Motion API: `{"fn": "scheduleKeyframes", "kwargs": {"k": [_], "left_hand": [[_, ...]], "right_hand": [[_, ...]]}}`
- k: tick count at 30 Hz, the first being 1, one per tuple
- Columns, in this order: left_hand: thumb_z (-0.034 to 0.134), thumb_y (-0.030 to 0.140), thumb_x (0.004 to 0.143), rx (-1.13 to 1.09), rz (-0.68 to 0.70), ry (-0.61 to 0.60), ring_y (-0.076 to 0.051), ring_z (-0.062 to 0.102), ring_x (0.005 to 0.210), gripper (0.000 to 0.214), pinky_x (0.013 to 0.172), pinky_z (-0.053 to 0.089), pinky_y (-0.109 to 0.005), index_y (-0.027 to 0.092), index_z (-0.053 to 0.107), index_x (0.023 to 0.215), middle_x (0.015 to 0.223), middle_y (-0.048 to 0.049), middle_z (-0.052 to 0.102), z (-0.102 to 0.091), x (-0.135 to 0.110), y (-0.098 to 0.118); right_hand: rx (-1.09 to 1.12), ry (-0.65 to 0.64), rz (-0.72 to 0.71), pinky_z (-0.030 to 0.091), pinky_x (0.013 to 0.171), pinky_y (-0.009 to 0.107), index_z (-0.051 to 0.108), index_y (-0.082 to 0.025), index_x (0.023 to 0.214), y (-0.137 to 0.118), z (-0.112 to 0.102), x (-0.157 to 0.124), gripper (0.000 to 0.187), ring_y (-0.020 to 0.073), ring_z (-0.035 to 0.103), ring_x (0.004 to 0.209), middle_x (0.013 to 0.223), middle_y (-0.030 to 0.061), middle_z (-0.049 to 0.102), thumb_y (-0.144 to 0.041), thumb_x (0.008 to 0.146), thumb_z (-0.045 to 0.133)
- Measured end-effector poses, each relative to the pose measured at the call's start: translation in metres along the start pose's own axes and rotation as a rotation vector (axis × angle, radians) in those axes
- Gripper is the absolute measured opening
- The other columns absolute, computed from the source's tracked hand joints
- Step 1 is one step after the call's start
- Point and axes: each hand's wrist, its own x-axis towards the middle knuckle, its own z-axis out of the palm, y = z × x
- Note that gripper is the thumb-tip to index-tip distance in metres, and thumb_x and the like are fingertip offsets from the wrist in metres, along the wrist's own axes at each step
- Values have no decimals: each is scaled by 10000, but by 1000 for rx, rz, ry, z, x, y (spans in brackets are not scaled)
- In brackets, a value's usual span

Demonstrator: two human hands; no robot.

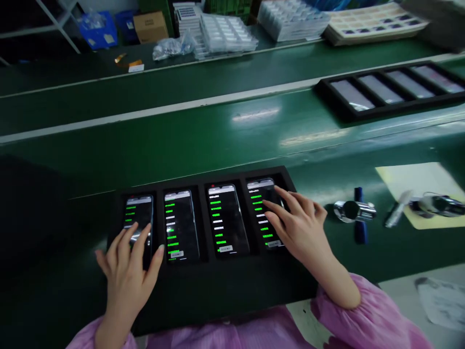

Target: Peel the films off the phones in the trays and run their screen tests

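Several lit smartphones lie face up in the slots of a black foam tray (225, 271) in front of me. Their dark screens show rows of green and white text. Over the lower part of the leftmost smartphone (140, 208) my left hand (127, 266) is spread, holding nothing. My right hand (300, 220) has its fingers stretched over the rightmost smartphone (259, 208); whether the fingertips touch the glass I cannot tell. Between the hands are two more phones, the left-middle smartphone (183, 218) and the right-middle smartphone (228, 218), both uncovered.
Right of the tray lie a shiny metal object with a blue strap (358, 212) and a yellowish sheet (432, 220) with small items on it. Across the green conveyor (203, 131) sits another black tray (399, 106) of phones. Stacked plastic trays (228, 36) line the back.
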Motion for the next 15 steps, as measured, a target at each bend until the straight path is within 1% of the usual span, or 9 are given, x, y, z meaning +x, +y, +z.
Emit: {"fn": "scheduleKeyframes", "kwargs": {"k": [1,3,5,7,8,10,12,15], "left_hand": [[489,462,1071,11,9,-14,-462,494,1415,465,1168,242,-847,184,614,1422,1503,-222,576,0,4,1],[493,483,1066,39,32,-45,-469,483,1423,474,1138,251,-882,209,615,1433,1536,-215,552,1,14,6],[513,494,1058,61,48,-75,-469,463,1444,469,1117,249,-910,240,620,1439,1571,-203,524,3,24,13],[533,485,1053,63,53,-98,-456,435,1475,448,1120,250,-913,278,628,1439,1600,-183,501,5,33,20],[539,477,1053,61,53,-111,-449,419,1491,436,1125,247,-913,299,629,1440,1613,-171,490,6,36,23],[538,465,1057,50,47,-142,-444,392,1516,417,1117,236,-929,340,624,1445,1631,-150,475,7,39,27],[526,462,1064,26,27,-163,-439,373,1531,432,1105,228,-946,361,586,1480,1642,-134,466,7,38,27],[508,451,1071,-17,-24,-124,-414,371,1536,496,1132,224,-931,339,495,1554,1643,-126,466,5,33,21]], "right_hand": [[17,11,-25,358,1015,526,800,-257,1149,-6,1,3,398,341,579,1269,1456,102,656,-431,1130,443],[93,16,-113,352,1039,516,788,-266,1204,-22,5,10,410,314,590,1263,1474,101,646,-451,1134,429],[131,-2,-200,332,1063,535,775,-269,1243,-38,8,17,444,318,596,1268,1506,106,626,-488,1134,404],[140,9,-227,312,1070,558,784,-261,1195,-49,10,24,443,335,605,1268,1492,100,640,-494,1130,413],[150,37,-223,318,1059,555,787,-253,1158,-52,10,26,416,337,617,1254,1456,96,666,-471,1130,434],[191,110,-229,358,1015,532,776,-232,1122,-51,8,27,348,332,648,1199,1368,101,714,-403,1128,473],[209,166,-258,396,959,520,756,-215,1116,-45,6,24,311,340,673,1124,1297,118,736,-365,1120,484],[238,180,-241,428,931,536,736,-238,1103,-31,5,12,264,354,686,1074,1266,114,741,-342,1099,494]]}}
